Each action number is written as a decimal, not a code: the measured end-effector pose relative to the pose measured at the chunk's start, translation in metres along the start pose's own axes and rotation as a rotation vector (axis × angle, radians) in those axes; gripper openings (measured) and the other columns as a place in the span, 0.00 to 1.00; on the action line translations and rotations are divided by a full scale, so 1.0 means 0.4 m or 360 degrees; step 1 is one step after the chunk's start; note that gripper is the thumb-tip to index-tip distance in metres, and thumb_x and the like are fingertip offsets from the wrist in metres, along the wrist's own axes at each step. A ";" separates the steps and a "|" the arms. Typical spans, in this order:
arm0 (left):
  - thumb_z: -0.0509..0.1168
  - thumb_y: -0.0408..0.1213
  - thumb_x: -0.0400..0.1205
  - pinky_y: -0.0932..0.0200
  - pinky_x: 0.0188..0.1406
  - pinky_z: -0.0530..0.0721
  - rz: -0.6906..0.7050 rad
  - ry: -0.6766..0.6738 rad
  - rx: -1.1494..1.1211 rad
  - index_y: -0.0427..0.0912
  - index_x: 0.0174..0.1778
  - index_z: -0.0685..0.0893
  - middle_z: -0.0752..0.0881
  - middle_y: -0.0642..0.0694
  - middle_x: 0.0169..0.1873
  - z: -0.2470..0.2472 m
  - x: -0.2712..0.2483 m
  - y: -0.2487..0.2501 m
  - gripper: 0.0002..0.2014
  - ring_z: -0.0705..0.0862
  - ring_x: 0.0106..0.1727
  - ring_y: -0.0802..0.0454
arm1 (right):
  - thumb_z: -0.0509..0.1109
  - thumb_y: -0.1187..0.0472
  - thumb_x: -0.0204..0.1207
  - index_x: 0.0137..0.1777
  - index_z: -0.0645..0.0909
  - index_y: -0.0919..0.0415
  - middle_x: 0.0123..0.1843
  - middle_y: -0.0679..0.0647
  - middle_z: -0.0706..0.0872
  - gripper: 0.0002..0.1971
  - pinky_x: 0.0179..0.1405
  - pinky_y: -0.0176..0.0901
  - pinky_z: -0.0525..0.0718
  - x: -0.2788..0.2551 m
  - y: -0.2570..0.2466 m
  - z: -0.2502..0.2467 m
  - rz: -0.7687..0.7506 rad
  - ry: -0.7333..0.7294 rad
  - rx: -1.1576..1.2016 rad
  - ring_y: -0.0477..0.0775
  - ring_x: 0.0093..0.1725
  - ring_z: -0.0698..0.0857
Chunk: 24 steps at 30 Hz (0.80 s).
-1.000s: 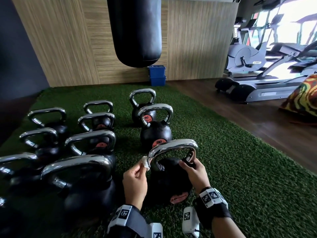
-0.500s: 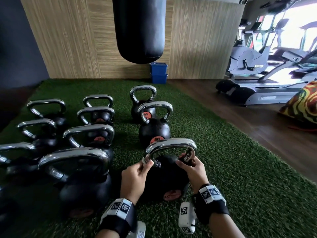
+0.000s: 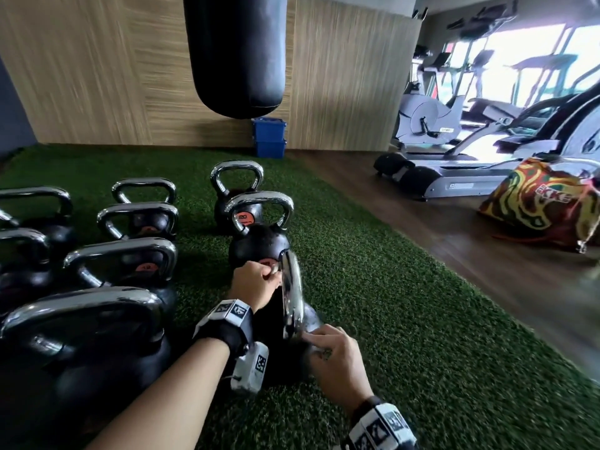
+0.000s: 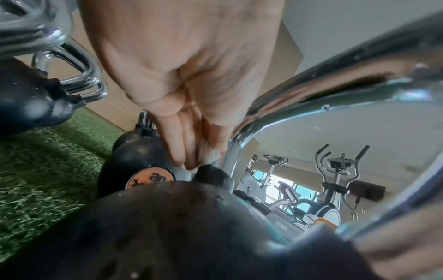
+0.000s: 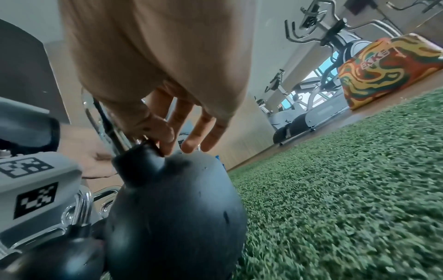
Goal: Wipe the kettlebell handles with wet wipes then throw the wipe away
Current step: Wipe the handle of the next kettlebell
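On the left, more kettlebells [image 3: 120, 274] stand close together on the green turf [image 3: 389, 319], at about 9 o'clock from the one being cleaned. The left hand [image 3: 253, 284] pinches a small white wipe [image 4: 208, 151] in its fingertips and presses it on the far end of the shiny handle [image 3: 292, 293]. The wipe is tiny and bunched up, so it could slip out and fall on the turf. At 6 o'clock, the right hand [image 3: 334, 355] steadies the near end of the handle with bent fingers; its grip on the metal looks light. This kettlebell [image 5: 172, 208] is round and heavy, so it could roll or tip onto fingers, or bump the one just behind it at 12 o'clock [image 3: 259, 245].
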<state>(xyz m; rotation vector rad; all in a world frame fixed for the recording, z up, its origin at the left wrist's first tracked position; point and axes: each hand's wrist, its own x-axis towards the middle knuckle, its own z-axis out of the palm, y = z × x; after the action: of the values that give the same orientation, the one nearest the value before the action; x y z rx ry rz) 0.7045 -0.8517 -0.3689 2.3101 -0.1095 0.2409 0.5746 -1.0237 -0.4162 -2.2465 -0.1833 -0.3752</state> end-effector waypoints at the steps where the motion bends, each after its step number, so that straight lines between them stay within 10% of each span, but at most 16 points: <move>1: 0.67 0.51 0.81 0.49 0.37 0.76 -0.0035 -0.0052 -0.0064 0.35 0.25 0.84 0.87 0.33 0.29 0.001 -0.002 0.004 0.25 0.89 0.37 0.35 | 0.73 0.68 0.69 0.47 0.94 0.47 0.42 0.43 0.92 0.15 0.44 0.39 0.83 0.017 0.004 -0.004 0.0043 -0.0008 0.0016 0.41 0.43 0.86; 5: 0.65 0.60 0.81 0.59 0.28 0.69 -0.0182 -0.0212 -0.0342 0.52 0.19 0.83 0.76 0.50 0.14 -0.006 -0.013 -0.029 0.25 0.76 0.20 0.53 | 0.75 0.63 0.75 0.57 0.90 0.46 0.57 0.44 0.86 0.14 0.64 0.43 0.80 0.105 0.037 0.010 0.0194 0.0131 0.0141 0.45 0.59 0.83; 9: 0.76 0.45 0.81 0.62 0.40 0.79 -0.0133 -0.0082 -0.0165 0.44 0.43 0.96 0.95 0.42 0.42 0.003 -0.014 -0.043 0.09 0.92 0.51 0.44 | 0.73 0.61 0.80 0.78 0.75 0.55 0.73 0.54 0.78 0.26 0.79 0.46 0.70 0.153 0.056 0.086 0.0466 -0.0112 0.0412 0.50 0.75 0.75; 12: 0.78 0.40 0.78 0.65 0.41 0.81 -0.0183 -0.0102 -0.0246 0.42 0.47 0.96 0.95 0.42 0.42 0.000 0.005 -0.026 0.06 0.93 0.53 0.43 | 0.72 0.59 0.81 0.77 0.75 0.52 0.68 0.50 0.77 0.24 0.73 0.34 0.67 0.147 0.073 0.118 0.0497 -0.0059 0.0483 0.45 0.70 0.73; 16: 0.73 0.51 0.76 0.47 0.50 0.91 -0.0051 -0.0011 -0.0494 0.52 0.31 0.92 0.93 0.50 0.32 -0.021 0.013 0.000 0.11 0.94 0.41 0.47 | 0.71 0.58 0.82 0.77 0.75 0.53 0.65 0.47 0.74 0.24 0.75 0.38 0.68 0.150 0.084 0.122 0.0519 -0.0030 0.0475 0.45 0.71 0.71; 24: 0.76 0.45 0.81 0.45 0.54 0.92 -0.0135 -0.0099 -0.0955 0.36 0.49 0.95 0.94 0.41 0.36 -0.036 0.035 0.000 0.14 0.92 0.39 0.50 | 0.72 0.58 0.81 0.73 0.77 0.46 0.67 0.51 0.76 0.21 0.76 0.43 0.71 0.151 0.091 0.125 0.0525 -0.0035 0.0566 0.47 0.69 0.74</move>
<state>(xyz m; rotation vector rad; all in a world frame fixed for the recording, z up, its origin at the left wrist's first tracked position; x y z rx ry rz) 0.7161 -0.8412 -0.3563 1.7199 -0.0982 0.0761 0.6512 -1.0087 -0.4532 -1.8864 0.1034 -0.1278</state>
